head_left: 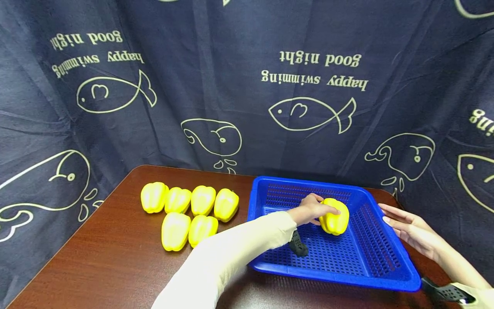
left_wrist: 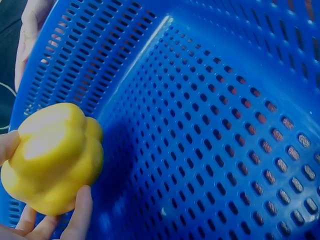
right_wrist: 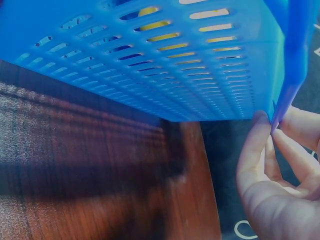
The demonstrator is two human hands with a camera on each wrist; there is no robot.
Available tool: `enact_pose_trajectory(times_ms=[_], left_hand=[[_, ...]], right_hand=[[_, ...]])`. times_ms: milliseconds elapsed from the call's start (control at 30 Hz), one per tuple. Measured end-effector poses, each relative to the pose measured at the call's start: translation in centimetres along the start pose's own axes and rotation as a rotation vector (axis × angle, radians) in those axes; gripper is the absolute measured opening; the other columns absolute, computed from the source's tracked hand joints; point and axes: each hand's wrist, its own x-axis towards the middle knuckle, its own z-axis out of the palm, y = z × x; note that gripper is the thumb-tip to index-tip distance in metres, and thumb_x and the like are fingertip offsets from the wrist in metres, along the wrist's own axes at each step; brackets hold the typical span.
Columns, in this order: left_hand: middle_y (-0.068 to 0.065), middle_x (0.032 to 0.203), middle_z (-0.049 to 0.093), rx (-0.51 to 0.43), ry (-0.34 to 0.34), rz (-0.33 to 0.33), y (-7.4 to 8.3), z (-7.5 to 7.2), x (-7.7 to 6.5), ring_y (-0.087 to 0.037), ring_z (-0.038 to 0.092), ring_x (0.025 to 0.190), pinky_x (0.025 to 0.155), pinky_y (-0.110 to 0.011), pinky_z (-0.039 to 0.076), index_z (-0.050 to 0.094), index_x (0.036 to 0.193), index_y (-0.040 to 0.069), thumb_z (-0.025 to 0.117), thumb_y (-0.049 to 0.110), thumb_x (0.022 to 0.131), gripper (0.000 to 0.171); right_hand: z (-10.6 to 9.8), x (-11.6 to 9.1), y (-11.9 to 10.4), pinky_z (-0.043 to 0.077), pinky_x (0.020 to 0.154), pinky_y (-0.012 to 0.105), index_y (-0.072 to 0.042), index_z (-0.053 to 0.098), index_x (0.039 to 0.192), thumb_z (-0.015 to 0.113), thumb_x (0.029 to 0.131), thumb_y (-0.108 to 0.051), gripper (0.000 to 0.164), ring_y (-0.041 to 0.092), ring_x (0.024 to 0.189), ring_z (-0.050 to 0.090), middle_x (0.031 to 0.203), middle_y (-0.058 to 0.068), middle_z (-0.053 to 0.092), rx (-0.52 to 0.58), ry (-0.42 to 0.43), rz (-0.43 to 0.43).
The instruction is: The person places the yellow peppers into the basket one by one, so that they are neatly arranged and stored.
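Note:
My left hand (head_left: 313,209) grips a yellow bell pepper (head_left: 335,218) inside a blue plastic basket (head_left: 328,275). Seen from the left wrist, the fingers (left_wrist: 81,212) curl round the underside of the pepper (left_wrist: 55,157), above the perforated basket floor. At the basket's right side, my right hand (head_left: 418,236) pinches the rim. The right wrist view shows its thumb and fingers on either side of the rim (right_wrist: 295,60), with yellow showing through the slots of the basket wall (right_wrist: 100,55).
Several more yellow bell peppers, one of them at the front (head_left: 175,231), lie in two rows left of the basket on the brown wooden table (head_left: 96,262). A dark blue curtain (head_left: 231,86) with fish and whale drawings hangs behind the table.

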Motion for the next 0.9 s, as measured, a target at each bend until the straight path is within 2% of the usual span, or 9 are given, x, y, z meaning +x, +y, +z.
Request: enact_pose_trajectory(times_ms=[167,467,900], left_hand=[[-0.008,0.096,0.058,0.002,-0.002,0.004,-0.5,0.6,0.2,-0.023,0.066,0.075,0.069,-0.05,0.058,0.057,0.096,0.008,0.085,0.012,0.066,0.041],[-0.011,0.097,0.054,-0.041,0.018,-0.007,-1.4,1.6,0.7,-0.025,0.066,0.073,0.067,-0.051,0.058,0.056,0.093,0.007,0.085,0.01,0.066,0.039],[-0.012,0.098,0.053,-0.078,0.031,0.011,-1.6,2.5,0.9,-0.025,0.064,0.076,0.067,-0.051,0.058,0.056,0.095,0.005,0.084,0.008,0.067,0.039]], right_hand=[[0.1,0.1,0.1,0.055,0.083,0.022,-0.027,0.058,0.128,0.037,0.1,0.003,0.047,0.005,0.107,0.065,0.122,-0.015,0.065,-0.02,0.035,0.017],[0.2,-0.1,0.1,0.055,0.083,0.022,-0.025,0.059,0.128,0.036,0.1,0.005,0.047,0.005,0.107,0.065,0.122,-0.014,0.065,-0.003,0.037,0.002],[0.1,-0.1,0.0,0.056,0.083,0.023,-0.029,0.059,0.127,0.038,0.1,0.003,0.046,0.006,0.106,0.066,0.121,-0.016,0.065,-0.017,0.052,0.033]])
